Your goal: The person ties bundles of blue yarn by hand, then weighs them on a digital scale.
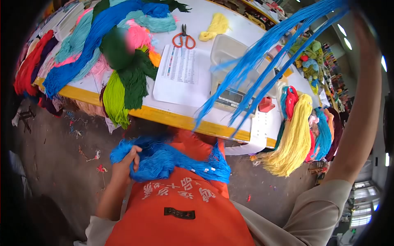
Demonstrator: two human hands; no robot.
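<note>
My left hand is closed round a thick bundle of blue yarn in front of the orange apron. My right arm is raised at the far right, and my right hand is dark and blurred at the frame's edge. Long blue strands hang from beside it, slanting down across the table and over a clear plastic tray. How its fingers hold them is hidden.
Coloured yarn hanks cover the table's left part. Red-handled scissors, a printed sheet and a small pale yellow hank lie mid-table. Yellow yarn hangs over the right edge, near a red object and paper strip.
</note>
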